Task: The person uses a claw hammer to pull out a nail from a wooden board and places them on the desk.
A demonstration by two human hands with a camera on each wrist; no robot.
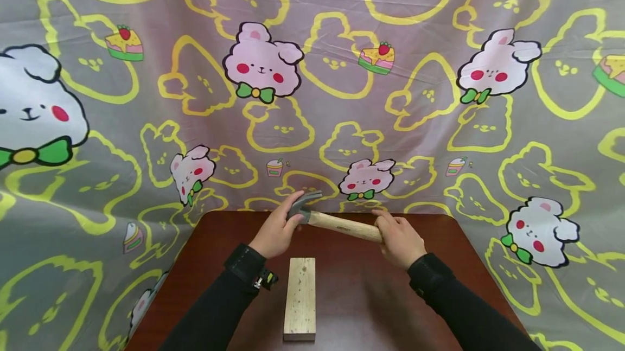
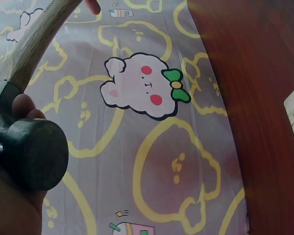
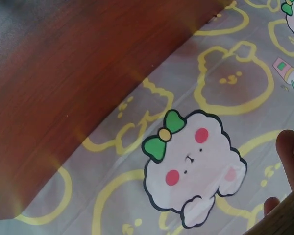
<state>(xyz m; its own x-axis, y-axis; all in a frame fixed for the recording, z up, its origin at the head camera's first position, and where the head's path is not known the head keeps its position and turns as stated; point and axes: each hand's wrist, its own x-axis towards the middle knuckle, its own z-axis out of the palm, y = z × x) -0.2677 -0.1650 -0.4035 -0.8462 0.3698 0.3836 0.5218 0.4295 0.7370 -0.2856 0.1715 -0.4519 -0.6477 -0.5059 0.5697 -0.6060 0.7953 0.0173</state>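
Observation:
A claw hammer with a dark metal head and a pale wooden handle (image 1: 344, 226) is held up above the far part of the table, lying nearly level between both hands. My left hand (image 1: 277, 230) grips it at the head (image 2: 39, 154), with the claw pointing away to the right. At the end of the handle, my right hand (image 1: 401, 240) holds the wood with its fingers. In the right wrist view only some fingertips (image 3: 289, 156) and a bit of the handle (image 3: 279, 218) show at the lower right. Below, a wooden block (image 1: 300, 299) lies lengthwise on the table.
The dark red-brown table (image 1: 356, 297) has rounded far corners. Right behind and beside it hangs a grey curtain (image 1: 312, 177) with printed rabbits and yellow outlines. Black bands (image 1: 246, 267) sit on both wrists.

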